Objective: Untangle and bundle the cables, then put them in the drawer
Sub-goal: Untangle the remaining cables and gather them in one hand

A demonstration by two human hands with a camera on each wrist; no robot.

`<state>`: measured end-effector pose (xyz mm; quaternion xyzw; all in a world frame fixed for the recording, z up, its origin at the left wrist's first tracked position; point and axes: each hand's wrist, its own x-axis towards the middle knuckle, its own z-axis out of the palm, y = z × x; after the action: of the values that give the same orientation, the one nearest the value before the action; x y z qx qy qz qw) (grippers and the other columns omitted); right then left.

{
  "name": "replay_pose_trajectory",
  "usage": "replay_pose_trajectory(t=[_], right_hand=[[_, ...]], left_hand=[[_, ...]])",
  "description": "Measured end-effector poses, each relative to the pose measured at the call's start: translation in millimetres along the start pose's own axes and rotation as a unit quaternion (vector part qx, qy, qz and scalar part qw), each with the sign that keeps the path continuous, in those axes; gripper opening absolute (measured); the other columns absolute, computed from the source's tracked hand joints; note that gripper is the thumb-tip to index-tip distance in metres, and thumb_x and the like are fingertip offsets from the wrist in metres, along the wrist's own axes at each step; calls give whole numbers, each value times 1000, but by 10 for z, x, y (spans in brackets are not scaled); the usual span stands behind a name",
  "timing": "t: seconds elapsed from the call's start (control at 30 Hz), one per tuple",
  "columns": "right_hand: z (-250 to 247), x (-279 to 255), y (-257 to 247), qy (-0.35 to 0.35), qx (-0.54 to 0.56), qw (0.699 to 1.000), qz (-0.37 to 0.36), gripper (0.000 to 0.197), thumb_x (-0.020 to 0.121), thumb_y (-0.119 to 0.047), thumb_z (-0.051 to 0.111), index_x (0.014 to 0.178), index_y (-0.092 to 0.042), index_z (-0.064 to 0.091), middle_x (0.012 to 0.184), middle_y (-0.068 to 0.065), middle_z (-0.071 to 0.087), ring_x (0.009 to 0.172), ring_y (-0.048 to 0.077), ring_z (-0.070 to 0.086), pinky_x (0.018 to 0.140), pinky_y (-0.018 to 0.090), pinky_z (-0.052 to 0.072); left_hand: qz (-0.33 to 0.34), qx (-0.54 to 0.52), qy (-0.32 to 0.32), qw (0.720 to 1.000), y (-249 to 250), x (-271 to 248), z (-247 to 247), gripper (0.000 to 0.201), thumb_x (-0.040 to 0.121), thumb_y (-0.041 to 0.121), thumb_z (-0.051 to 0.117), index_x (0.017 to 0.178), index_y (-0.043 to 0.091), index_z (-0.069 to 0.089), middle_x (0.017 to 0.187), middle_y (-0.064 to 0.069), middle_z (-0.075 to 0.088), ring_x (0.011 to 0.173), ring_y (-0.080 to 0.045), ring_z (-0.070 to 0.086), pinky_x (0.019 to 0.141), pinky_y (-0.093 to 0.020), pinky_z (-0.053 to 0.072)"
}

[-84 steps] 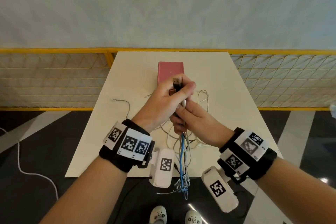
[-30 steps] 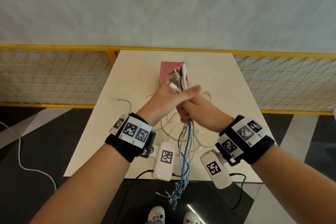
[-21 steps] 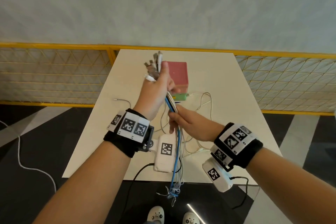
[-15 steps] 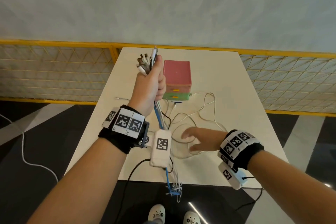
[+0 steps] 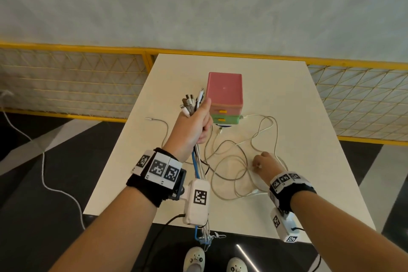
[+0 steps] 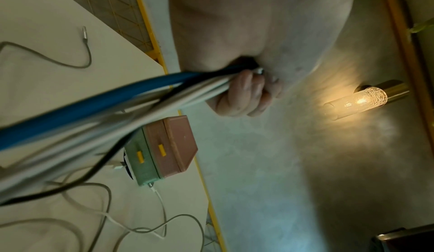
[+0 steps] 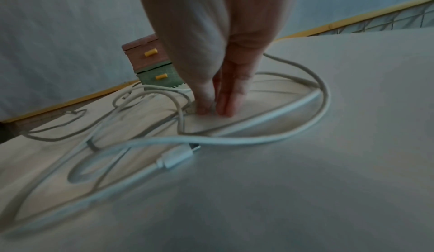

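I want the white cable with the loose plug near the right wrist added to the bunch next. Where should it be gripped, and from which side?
Likely best at the stiff plug housing of the white cable, pinched from above across its narrow sides. It lies flat on the table with bare surface nearby, apart from the crossed loops under the right hand; the left hand grips the bunch.

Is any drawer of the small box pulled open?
No: in the head view both the pink drawer and the green drawer sit flush, closed.

Pale textured wall [image 5: 198, 2], yellow mesh railing [image 5: 72, 77], cream table [image 5: 298, 117], dark, perhaps striped floor [image 5: 55, 161], glowing wall lamp [image 6: 359, 100]
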<state>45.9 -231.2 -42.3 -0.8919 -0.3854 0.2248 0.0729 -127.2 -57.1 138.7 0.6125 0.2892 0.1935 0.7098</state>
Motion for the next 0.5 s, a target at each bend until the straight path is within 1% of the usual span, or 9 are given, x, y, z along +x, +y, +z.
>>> replay_pose_trajectory(t=[0.03, 0.1, 0.17, 0.23, 0.3, 0.33, 0.37, 0.43, 0.5], right_hand=[[-28, 10, -15, -4, 14, 1000, 10, 19, 87, -18, 59, 105, -14, 64, 108, 7, 56, 97, 28, 57, 84, 22, 38], [-122, 13, -61, 4, 81, 996, 35, 15, 87, -20, 62, 101, -14, 65, 100, 4, 63, 98, 27, 60, 81, 24, 41], [-243, 15, -103, 50, 188, 980, 34, 8, 87, -20, 64, 92, -17, 61, 90, 2, 66, 94, 26, 63, 84, 32, 49], [-380, -12, -184, 93, 343, 935, 21, 4, 92, -14, 58, 92, -14, 54, 88, 5, 68, 91, 25, 66, 87, 39, 53], [-536, -69, -319, 110, 491, 864, 0, 7, 98, -10, 44, 94, -16, 46, 88, 5, 69, 89, 24, 67, 83, 36, 53], [-626, -109, -393, 118, 533, 838, -16, 11, 100, -10, 40, 93, -18, 43, 85, 5, 69, 87, 23, 67, 80, 34, 53], [-715, -154, -465, 129, 555, 821, -37, 14, 101, -10, 37, 94, -19, 44, 81, 4, 67, 83, 22, 67, 78, 33, 53], [-862, -235, -585, 155, 558, 811, -82, 16, 100, -10, 39, 100, -20, 51, 70, 3, 57, 71, 18, 63, 72, 32, 55], [-978, -291, -671, 181, 520, 826, -119, 23, 99, -10, 43, 111, -20, 60, 66, 1, 46, 60, 13, 49, 64, 29, 51]], left_hand=[[-3, 2, -1, 1000, -10, 3, 0, 59, 101, 41, 44, 49, 18, 30, 56, -6, 33, 35, -11, 25, 38, -19, 20], [-9, 12, 3, 1000, -30, 8, -4, 59, 100, 42, 45, 48, 19, 30, 57, -7, 33, 36, -12, 24, 39, -19, 19], [-12, 22, 11, 1000, -51, 19, -6, 59, 100, 44, 45, 49, 19, 30, 54, -6, 31, 37, -13, 23, 40, -19, 16], [-10, 20, 11, 1000, -60, 30, 5, 57, 99, 45, 45, 51, 17, 37, 47, -1, 29, 36, -12, 21, 41, -19, 15], [0, 22, -4, 1000, -58, 38, 30, 53, 101, 44, 43, 58, 13, 48, 42, 4, 26, 35, -10, 19, 40, -17, 15], [5, 28, -12, 1000, -61, 46, 46, 52, 101, 44, 42, 61, 12, 52, 41, 5, 25, 35, -9, 18, 39, -17, 16], [10, 36, -19, 999, -63, 50, 63, 53, 101, 45, 41, 63, 11, 56, 42, 5, 25, 36, -10, 18, 40, -17, 16], [16, 44, -26, 999, -77, 63, 94, 53, 100, 47, 41, 70, 9, 63, 45, 3, 26, 37, -11, 18, 41, -18, 16], [18, 51, -31, 998, -89, 80, 129, 51, 101, 45, 41, 84, 6, 69, 47, 2, 26, 36, -10, 19, 39, -17, 18]])
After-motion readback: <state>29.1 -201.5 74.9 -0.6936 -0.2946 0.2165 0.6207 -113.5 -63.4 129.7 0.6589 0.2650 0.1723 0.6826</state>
